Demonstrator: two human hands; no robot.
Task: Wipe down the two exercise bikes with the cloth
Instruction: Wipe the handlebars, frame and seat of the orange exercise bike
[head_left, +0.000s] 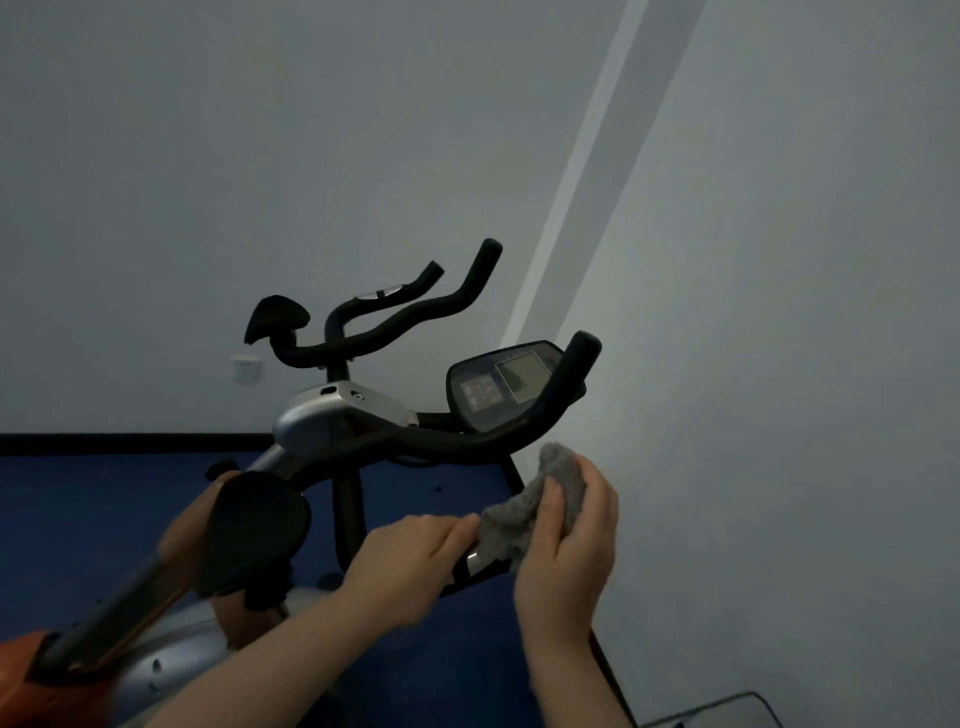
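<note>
The right hand (566, 525) grips a grey cloth (540, 499), fingers curled round the bunched fabric, just below the near bike's (363, 415) right handlebar (561, 395). The left hand (410, 551) reaches across to the cloth, its fingertips at the cloth's lower edge; it seems to pinch the fabric, but blur makes the hold hard to read.

The floor (104, 509) is dark blue, with a black skirting strip where it meets a pale grey wall (260, 130). A second wall (805, 312) runs close on the right, and a small white socket (245, 368) sits low on the far wall.

The cloth is fuzzy, crumpled and hangs partly between the hands. The near bike is black and silver, with a console (498, 384) between its handlebars and a black saddle (254, 525) towards the camera. The far bike (363, 322) stands behind it, showing black curved bars and a saddle.
</note>
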